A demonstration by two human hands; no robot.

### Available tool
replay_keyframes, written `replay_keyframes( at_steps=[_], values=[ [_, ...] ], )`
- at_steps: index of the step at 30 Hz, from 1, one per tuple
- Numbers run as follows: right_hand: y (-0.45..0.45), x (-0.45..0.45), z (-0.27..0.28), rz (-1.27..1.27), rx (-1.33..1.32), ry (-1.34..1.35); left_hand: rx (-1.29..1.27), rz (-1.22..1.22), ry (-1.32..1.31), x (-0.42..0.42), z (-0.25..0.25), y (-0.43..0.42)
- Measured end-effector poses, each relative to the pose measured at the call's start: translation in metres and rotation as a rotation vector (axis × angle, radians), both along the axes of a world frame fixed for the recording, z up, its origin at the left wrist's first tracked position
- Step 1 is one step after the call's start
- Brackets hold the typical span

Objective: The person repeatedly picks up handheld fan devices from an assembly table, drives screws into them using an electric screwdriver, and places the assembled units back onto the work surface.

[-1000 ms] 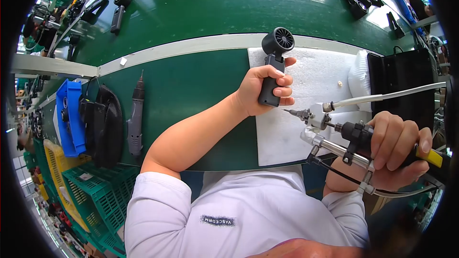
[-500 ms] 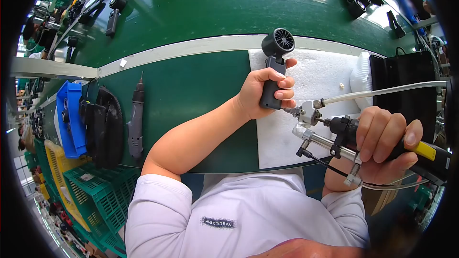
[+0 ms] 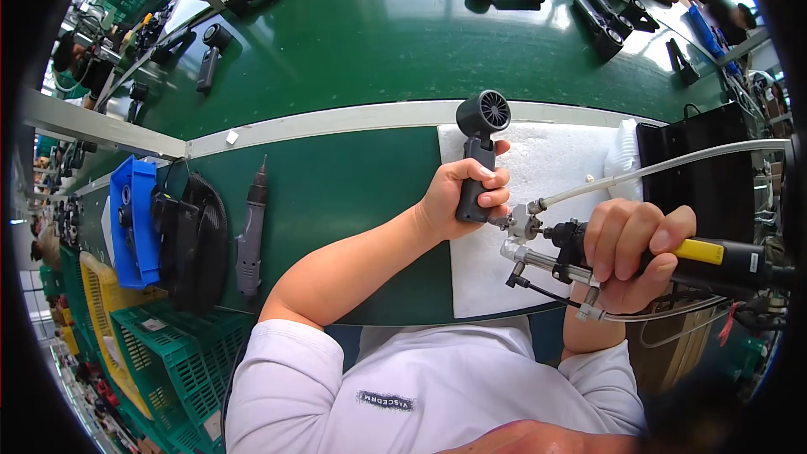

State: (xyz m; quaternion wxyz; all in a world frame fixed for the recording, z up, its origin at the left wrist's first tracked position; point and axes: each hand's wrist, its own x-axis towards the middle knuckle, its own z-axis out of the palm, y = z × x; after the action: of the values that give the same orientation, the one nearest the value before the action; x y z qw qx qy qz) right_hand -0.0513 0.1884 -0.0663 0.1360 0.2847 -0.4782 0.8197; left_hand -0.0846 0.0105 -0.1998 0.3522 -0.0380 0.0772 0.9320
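Observation:
My left hand [image 3: 461,195] is wrapped around the handle of a dark grey handheld fan [image 3: 482,114], whose round bladed head points away from me. Closed around an electric screwdriver [image 3: 714,262] with a yellow strip, my right hand [image 3: 636,250] holds it almost level, its tip toward the left. A metal feeder head [image 3: 524,223] with a clear hose [image 3: 664,170] sits at the screwdriver's front. Its nozzle meets the bottom end of the fan's handle; the exact contact point is too small to make out. Beneath the fan lies a white foam sheet [image 3: 572,151].
Another grey electric screwdriver [image 3: 251,244] lies at left, beside a black pouch [image 3: 200,227] and a blue bin [image 3: 134,223]. Across a white rail [image 3: 336,119], several fans [image 3: 210,57] rest on a green surface [image 3: 361,42]. A black box [image 3: 702,176] stands right; green crates [image 3: 181,345] are lower left.
The view has tilted, so the bench appears lower in the picture. My right hand and the screwdriver have shifted slightly left. Both hands keep their holds, the nozzle still at the fan's handle end.

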Motion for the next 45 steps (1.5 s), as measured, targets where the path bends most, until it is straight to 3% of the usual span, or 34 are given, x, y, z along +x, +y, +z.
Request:
replay_keyframes(
  at_steps=[6,7,9,12,14,19,21,25,28,30,31,35,37,40,45],
  values=[
    [0.007,0.011,0.026,-0.083,-0.044,-0.003,-0.228,-0.059,0.106,-0.007,0.019,-0.002],
    [0.015,0.01,0.03,-0.06,-0.088,0.044,-0.392,-0.036,0.21,-0.011,0.014,-0.006],
    [0.03,0.007,0.036,-0.027,-0.137,0.116,-0.33,0.025,0.147,-0.017,0.014,-0.013],
    [0.033,0.007,0.04,-0.017,-0.103,-0.002,-0.287,0.091,0.13,-0.029,0.017,-0.022],
    [0.03,-0.002,0.027,0.046,-0.118,-0.079,-0.436,0.201,0.175,-0.037,0.024,-0.03],
    [0.019,-0.035,-0.007,0.144,-0.131,-0.145,-1.443,0.582,0.566,-0.082,0.022,-0.053],
    [0.014,-0.05,-0.037,0.047,-0.028,0.029,-1.79,0.819,0.789,-0.118,-0.004,-0.084],
    [0.004,-0.06,-0.066,-0.233,0.111,0.064,-2.44,0.775,0.776,-0.161,-0.001,-0.139],
    [0.005,-0.062,-0.073,-0.528,0.221,0.266,-2.612,0.663,0.61,-0.183,0.008,-0.163],
    [0.009,-0.061,-0.082,-0.48,0.192,0.231,-2.714,0.725,0.567,-0.198,0.011,-0.159],
    [0.015,-0.06,-0.079,-0.47,0.205,0.215,-2.863,0.904,0.762,-0.213,0.003,-0.16],
    [0.017,-0.064,-0.081,-0.554,0.212,0.274,-2.349,1.029,1.36,-0.249,0.013,-0.083],
    [0.017,-0.065,-0.083,-0.575,0.203,0.292,-2.141,1.074,1.448,-0.254,0.027,-0.008],
    [0.023,-0.069,-0.084,-0.597,0.189,0.324,-2.052,0.79,1.49,-0.276,0.042,0.08],
    [0.03,-0.072,-0.088,-0.646,0.189,0.314,-2.149,0.675,1.4,-0.321,0.045,0.187]
  ],
)
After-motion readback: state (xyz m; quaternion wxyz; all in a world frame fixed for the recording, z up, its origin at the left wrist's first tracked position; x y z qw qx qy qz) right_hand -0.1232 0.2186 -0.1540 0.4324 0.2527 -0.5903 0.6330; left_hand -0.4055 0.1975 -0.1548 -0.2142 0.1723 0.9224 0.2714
